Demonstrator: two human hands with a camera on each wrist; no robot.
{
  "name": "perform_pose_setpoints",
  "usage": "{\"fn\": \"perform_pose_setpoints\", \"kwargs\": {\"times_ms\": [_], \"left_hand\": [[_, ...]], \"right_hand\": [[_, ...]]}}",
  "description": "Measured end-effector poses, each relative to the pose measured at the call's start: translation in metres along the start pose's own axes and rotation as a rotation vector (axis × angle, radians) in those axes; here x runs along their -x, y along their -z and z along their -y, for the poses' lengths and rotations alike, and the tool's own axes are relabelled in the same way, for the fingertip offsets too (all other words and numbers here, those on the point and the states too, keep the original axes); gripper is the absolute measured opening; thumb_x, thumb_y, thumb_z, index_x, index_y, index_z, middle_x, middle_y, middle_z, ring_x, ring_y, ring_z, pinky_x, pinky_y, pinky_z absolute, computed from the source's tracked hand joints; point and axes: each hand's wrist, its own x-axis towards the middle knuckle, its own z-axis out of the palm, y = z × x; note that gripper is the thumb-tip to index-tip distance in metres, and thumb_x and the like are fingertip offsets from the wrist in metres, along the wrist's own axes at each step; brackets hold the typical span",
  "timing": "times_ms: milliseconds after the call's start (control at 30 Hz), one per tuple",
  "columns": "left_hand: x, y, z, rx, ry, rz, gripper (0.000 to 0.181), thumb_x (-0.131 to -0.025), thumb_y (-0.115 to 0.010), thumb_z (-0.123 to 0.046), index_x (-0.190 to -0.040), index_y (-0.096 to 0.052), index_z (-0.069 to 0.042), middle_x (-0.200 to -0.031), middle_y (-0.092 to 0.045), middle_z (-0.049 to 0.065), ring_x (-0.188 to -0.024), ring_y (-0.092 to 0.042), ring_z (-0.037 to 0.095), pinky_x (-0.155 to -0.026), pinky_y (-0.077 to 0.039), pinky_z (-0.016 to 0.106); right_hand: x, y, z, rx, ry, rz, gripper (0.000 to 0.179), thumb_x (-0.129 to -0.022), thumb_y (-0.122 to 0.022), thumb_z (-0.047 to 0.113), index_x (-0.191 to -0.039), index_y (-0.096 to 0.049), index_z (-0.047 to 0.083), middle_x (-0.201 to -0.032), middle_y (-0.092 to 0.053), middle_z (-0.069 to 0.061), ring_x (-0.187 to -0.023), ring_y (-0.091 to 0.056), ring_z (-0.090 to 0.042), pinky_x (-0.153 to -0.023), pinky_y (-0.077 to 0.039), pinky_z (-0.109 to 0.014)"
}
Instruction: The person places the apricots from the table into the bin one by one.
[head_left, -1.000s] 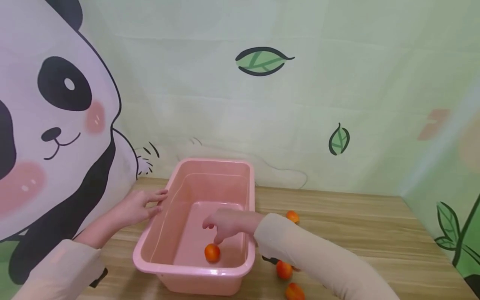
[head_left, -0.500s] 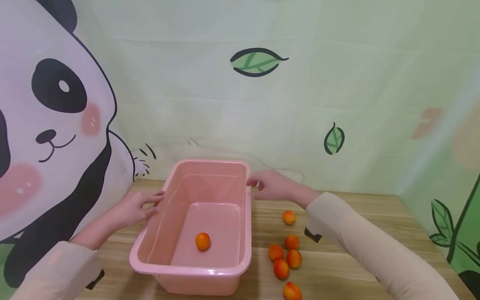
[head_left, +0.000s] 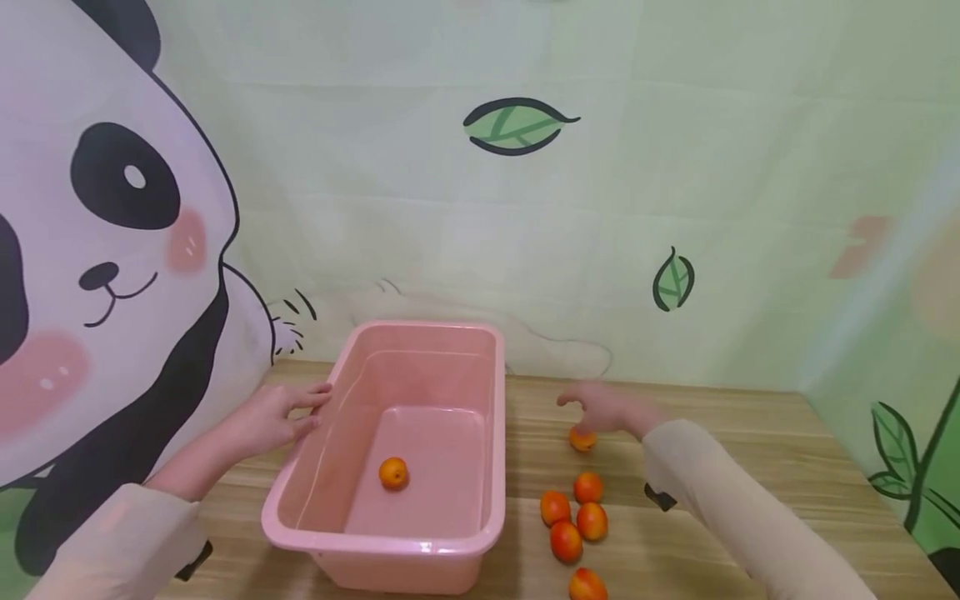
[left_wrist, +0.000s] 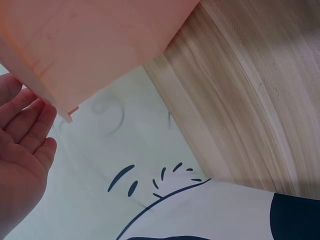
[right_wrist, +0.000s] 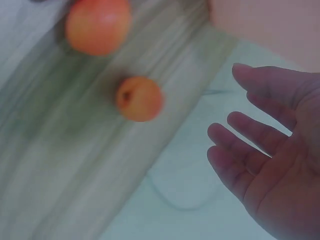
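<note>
A pink rectangular plastic basin (head_left: pixel 405 546) stands upright on the wood-grain table, with one small round orange fruit (head_left: pixel 393 473) on its floor. At the basin's left rim is my left hand (head_left: pixel 281 415), its fingers fairly straight and touching the rim; the left wrist view shows the fingertips against the rim's outer side. My right hand (head_left: pixel 603 407), relaxed and holding nothing, hovers above a single orange fruit (head_left: pixel 582 440) right of the basin. The right wrist view shows spread fingers (right_wrist: pixel 235 165) apart from an orange-red fruit (right_wrist: pixel 141 98) with a dark stem hollow.
Several orange-red fruits (head_left: pixel 567 542) lie clustered on the table (head_left: pixel 712 467) right of the basin, with another fruit (head_left: pixel 587 585) nearer the front. A fabric backdrop (head_left: pixel 420 233) printed with a panda and leaves hangs behind the table.
The right hand has come out of the basin, past its right rim, to above the single fruit. The fruit inside has rolled leftward and farther back. The left hand stays at the rim.
</note>
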Motion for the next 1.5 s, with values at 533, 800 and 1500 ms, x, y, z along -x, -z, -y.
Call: {"fn": "perform_pose_setpoints", "kwargs": {"times_ms": [533, 800, 1500], "left_hand": [[0.000, -0.001, 0.001, -0.018, -0.016, -0.026, 0.040, -0.081, -0.061, -0.009, -0.117, -0.053, 0.006, -0.127, -0.048, 0.021, -0.046, -0.028, 0.006, -0.042, -0.031, 0.020], [0.000, -0.001, 0.000, -0.014, -0.011, -0.029, 0.040, -0.081, -0.060, -0.007, -0.118, -0.053, 0.006, -0.127, -0.047, 0.021, -0.050, -0.032, 0.008, -0.043, -0.033, 0.021], [0.000, 0.000, 0.002, -0.015, 0.008, -0.013, 0.041, -0.081, -0.060, -0.009, -0.119, -0.052, 0.004, -0.129, -0.045, 0.020, -0.040, -0.024, 0.006, -0.040, -0.032, 0.020]], "right_hand": [[-0.019, -0.052, -0.041, 0.151, 0.017, -0.116, 0.038, -0.069, -0.062, -0.004, -0.106, -0.060, -0.002, -0.103, -0.062, -0.014, -0.093, -0.055, -0.029, -0.088, -0.041, -0.043], [-0.023, -0.060, -0.043, 0.189, 0.003, -0.137, 0.019, -0.077, -0.060, 0.002, -0.095, -0.064, 0.000, -0.084, -0.061, -0.007, -0.074, -0.050, -0.022, -0.080, -0.045, -0.041], [-0.005, -0.004, -0.011, 0.214, 0.143, -0.142, 0.014, -0.068, -0.060, -0.005, -0.082, -0.062, 0.000, -0.065, -0.045, -0.001, -0.061, -0.039, -0.017, -0.058, -0.033, -0.025]]}}
